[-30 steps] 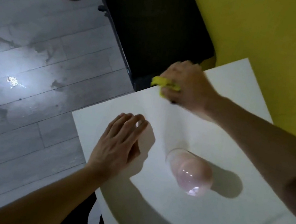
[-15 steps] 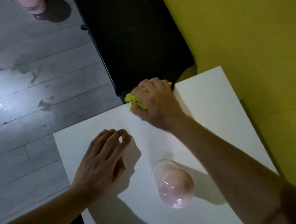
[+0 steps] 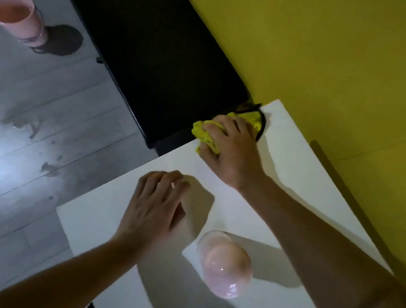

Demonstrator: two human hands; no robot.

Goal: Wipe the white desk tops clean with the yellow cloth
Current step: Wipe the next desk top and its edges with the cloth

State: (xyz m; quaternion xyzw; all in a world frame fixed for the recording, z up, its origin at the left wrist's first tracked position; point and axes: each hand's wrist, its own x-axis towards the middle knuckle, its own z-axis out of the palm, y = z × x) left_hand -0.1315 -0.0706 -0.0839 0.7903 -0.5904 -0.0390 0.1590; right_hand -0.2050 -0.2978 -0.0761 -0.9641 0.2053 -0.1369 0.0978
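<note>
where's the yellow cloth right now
In the head view the yellow cloth is bunched under the right hand at the far edge of the white desk top, beside the black furniture and beyond the left hand.

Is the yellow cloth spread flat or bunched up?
Bunched up: the yellow cloth sits crumpled under the right hand, which grips it.

Two bare forearms in view, no sleeves reaching the wrists or elbows. Left hand (image 3: 154,210): no ring, watch or band visible. Right hand (image 3: 233,153): likewise bare; nails too blurred to judge. Right forearm shows a faint darker line across it near the elbow; cannot tell what it is.
</note>
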